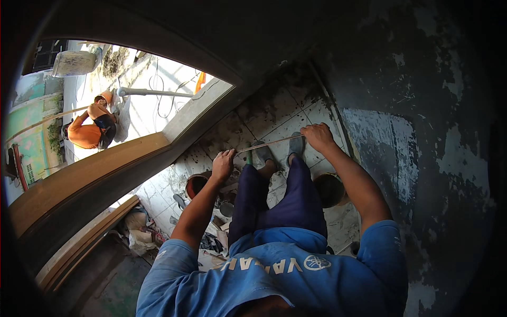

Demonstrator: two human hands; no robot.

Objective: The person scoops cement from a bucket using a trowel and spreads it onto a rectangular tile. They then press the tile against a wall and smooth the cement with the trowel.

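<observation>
My left hand (pixel 224 165) and my right hand (pixel 317 136) are both closed on a thin, pale brown strip (pixel 274 142), perhaps cord or wood, stretched between them above my feet. The right hand is higher in the view, near the dark, patchily painted wall (pixel 383 153). Below the strip are my two grey shoes (pixel 296 148) on a dirty tiled floor (pixel 272 108). A greenish upright object (pixel 248 153) is beside the left shoe, too small to identify.
Buckets (pixel 328 190) flank my legs. Boards (pixel 84 238) and debris (pixel 140 230) lie at lower left. A wooden frame (pixel 90 174) borders a bright opening, through which a crouching co-worker in orange (pixel 87 132), a long pole (pixel 53 119), a grey pipe (pixel 153 92) and loose cables are visible.
</observation>
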